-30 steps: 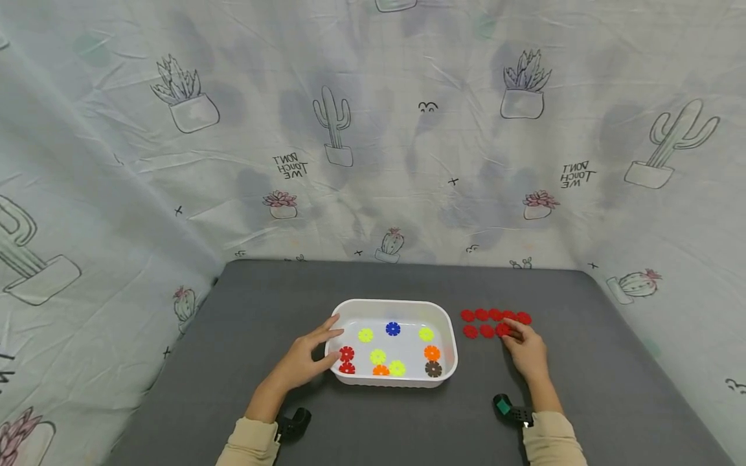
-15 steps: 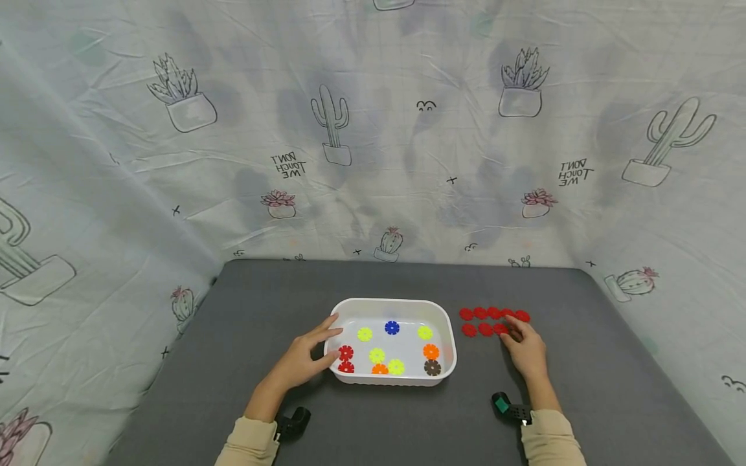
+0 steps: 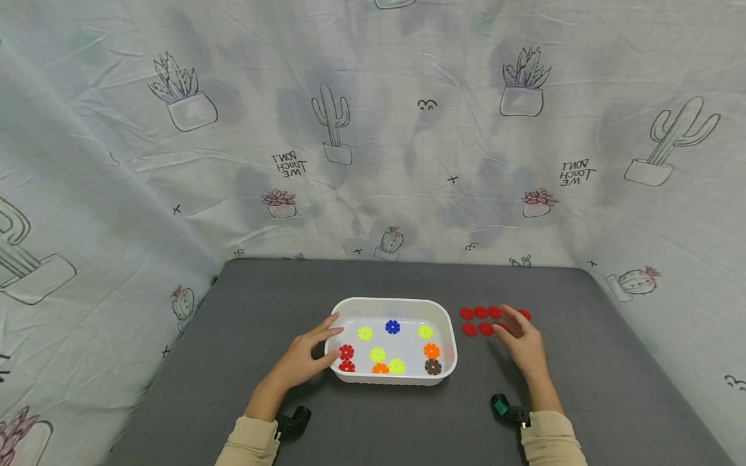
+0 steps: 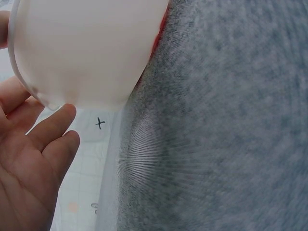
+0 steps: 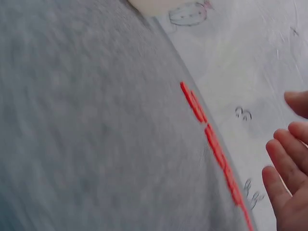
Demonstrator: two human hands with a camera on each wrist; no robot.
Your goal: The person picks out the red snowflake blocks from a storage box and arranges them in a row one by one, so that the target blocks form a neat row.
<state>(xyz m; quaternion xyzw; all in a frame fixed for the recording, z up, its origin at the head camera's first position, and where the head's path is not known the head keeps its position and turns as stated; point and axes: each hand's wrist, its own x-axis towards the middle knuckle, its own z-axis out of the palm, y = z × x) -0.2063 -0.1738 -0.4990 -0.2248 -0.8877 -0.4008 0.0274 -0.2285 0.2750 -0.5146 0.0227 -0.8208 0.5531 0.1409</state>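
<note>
My left hand (image 3: 303, 356) holds the left end of a white plastic tub (image 3: 392, 380); thumb and fingertips reach over its rim. In the left wrist view, two fingers (image 4: 60, 127) lie along the outside of the tub wall. Inside lie notched interlocking discs: a blue disc (image 3: 393, 327), a brown disc (image 3: 433, 367), plus several yellow, orange and red ones. Right of the tub, red notched discs (image 3: 486, 329) lie flat in two rows. My right hand (image 3: 527, 346) is over the right end of these rows, thumb and fingers apart with nothing between them, partly hiding some discs.
A grey cloth-covered table (image 3: 396, 427) lies under everything. Behind and at both sides hangs a pale curtain (image 3: 373, 142) printed with potted cacti. Black camera mounts (image 3: 294, 424) sit on both wrists.
My right hand had its fingertips at the red discs; it has since lifted slightly and its thumb and fingers have spread apart. My left hand and the tub have stayed in place.
</note>
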